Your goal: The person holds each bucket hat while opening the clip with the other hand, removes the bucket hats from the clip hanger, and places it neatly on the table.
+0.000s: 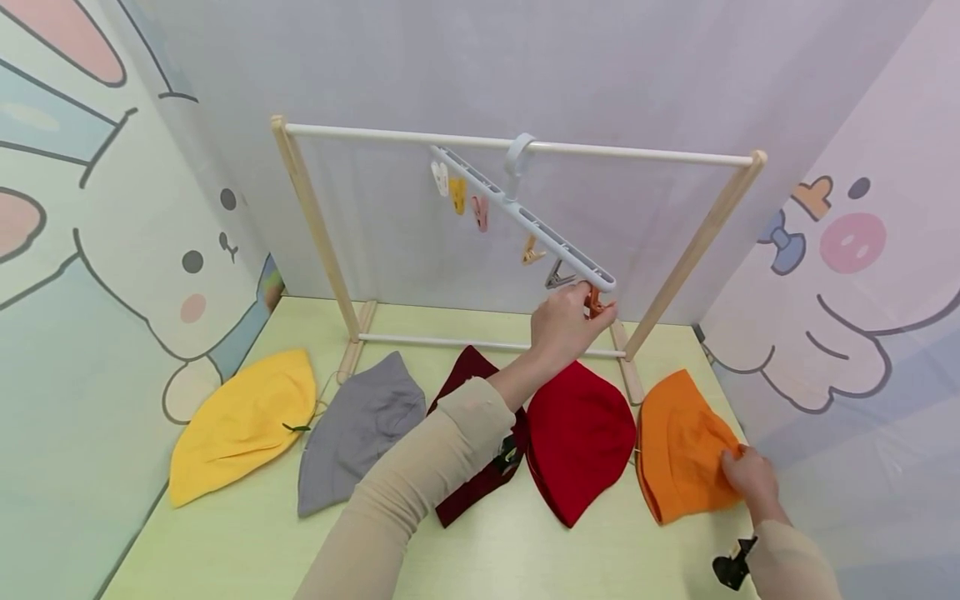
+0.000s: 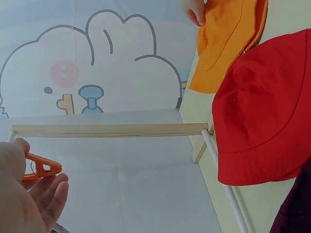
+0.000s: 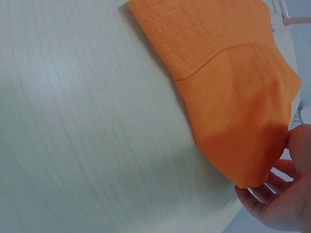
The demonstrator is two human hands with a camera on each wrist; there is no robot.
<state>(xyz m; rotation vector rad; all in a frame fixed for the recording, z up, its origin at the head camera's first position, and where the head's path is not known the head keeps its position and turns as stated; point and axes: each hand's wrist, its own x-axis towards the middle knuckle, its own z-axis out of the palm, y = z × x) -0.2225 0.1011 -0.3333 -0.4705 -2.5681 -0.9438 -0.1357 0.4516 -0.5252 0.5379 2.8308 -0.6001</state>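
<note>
With thumb and fingers my left hand [image 1: 564,323] pinches an orange clothespin [image 1: 595,303] at the near right end of a pale blue clip hanger [image 1: 525,218]. In the left wrist view the same orange clip [image 2: 44,167] sits between the thumb and fingers. On the table's right, my right hand [image 1: 752,477] grips the edge of an orange bucket hat [image 1: 681,450]. The right wrist view shows the thumb on top of the orange fabric [image 3: 238,97] and fingertips beneath it. Next to that hat lies a red bucket hat [image 1: 581,437].
A wooden rack [image 1: 318,225] with a white top bar [image 1: 405,136] carries the hanger, which also bears several coloured clips [image 1: 458,195]. A yellow hat [image 1: 243,421], a grey hat [image 1: 363,433] and a maroon hat [image 1: 468,371] lie along the table [image 1: 225,542]. Cartoon-printed walls enclose the sides.
</note>
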